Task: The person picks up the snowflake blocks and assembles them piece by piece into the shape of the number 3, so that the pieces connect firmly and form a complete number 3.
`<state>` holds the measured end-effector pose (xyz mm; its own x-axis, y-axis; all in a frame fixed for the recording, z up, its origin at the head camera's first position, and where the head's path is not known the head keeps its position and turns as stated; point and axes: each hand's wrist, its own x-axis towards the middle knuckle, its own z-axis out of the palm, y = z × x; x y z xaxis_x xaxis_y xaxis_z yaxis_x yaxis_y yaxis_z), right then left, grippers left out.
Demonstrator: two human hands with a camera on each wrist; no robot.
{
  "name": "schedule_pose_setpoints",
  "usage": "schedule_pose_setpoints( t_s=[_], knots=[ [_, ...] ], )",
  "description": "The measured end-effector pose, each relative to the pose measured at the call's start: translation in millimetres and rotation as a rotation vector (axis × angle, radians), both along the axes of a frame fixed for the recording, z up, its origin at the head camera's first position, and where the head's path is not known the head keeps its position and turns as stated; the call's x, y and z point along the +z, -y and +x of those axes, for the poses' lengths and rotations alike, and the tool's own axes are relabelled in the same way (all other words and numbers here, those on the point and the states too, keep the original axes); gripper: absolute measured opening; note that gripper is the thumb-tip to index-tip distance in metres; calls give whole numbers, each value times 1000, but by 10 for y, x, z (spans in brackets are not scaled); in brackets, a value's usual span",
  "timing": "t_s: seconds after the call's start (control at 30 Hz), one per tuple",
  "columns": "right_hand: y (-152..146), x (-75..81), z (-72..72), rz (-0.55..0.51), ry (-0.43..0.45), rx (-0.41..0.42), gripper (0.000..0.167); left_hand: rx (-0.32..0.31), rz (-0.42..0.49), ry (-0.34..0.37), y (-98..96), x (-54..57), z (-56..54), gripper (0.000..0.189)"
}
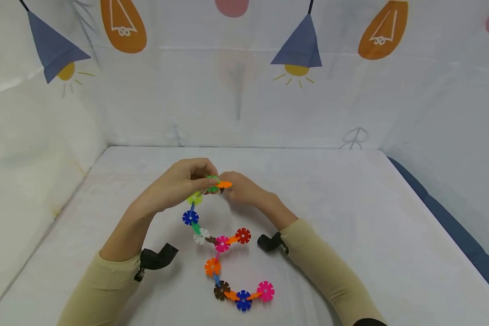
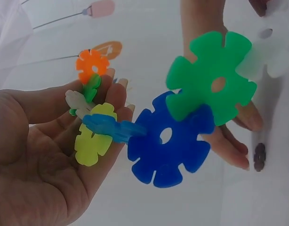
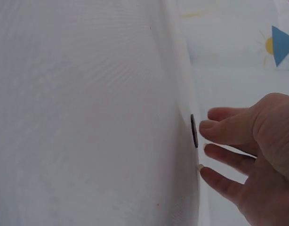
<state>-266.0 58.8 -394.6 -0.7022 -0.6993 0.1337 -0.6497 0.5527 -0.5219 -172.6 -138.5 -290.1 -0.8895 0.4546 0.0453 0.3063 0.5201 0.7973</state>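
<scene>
A chain of colorful slotted plastic discs winds over the white table. My left hand point(image 1: 177, 185) pinches its far end between thumb and fingers, at a small green disc point(image 2: 91, 88) with an orange disc point(image 2: 92, 66) beyond it. Below hang a yellow disc point(image 2: 92, 141), a light-blue one point(image 2: 111, 126), a dark-blue disc point(image 2: 170, 150) and a larger-looking green disc point(image 2: 212, 77). My right hand point(image 1: 244, 189) reaches down behind the chain's end, fingers spread and slightly bent. Close by its fingertips lies a loose brown disc point(image 3: 194, 131) on the table.
The rest of the chain lies nearer me, with a red disc point(image 1: 242, 235) ending one branch and a pink disc point(image 1: 266, 291) the other. Black wrist cameras point(image 1: 159, 257) sit on both sleeves. White printed cloth walls point(image 1: 236, 99) stand behind and beside the table.
</scene>
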Motion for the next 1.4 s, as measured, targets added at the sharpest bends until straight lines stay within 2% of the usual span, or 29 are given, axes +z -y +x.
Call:
schedule_pose_setpoints(
  t_s=[0.2,0.43,0.63,0.83,1.07,1.2,1.4],
  knots=[
    [-3,-16,27,63,54,-6,30,1,15,-12,4,-2,-6,8],
    [7,14,85,81,-21,69,39,-4,28,-16,11,-1,-6,9],
    [44,15,116,129,-28,59,26,3,31,-27,11,6,-5,10],
    [45,6,122,108,-2,40,14,36,30,-17,1,1,-7,11],
    [-7,33,120,47,21,36,20,55,33,10,-11,-19,-2,12],
    [-39,81,152,-5,53,5,17,60,29,10,-11,-28,-3,12],
    [-137,231,219,-231,198,-13,10,75,28,16,-8,-23,-19,11]
  ],
)
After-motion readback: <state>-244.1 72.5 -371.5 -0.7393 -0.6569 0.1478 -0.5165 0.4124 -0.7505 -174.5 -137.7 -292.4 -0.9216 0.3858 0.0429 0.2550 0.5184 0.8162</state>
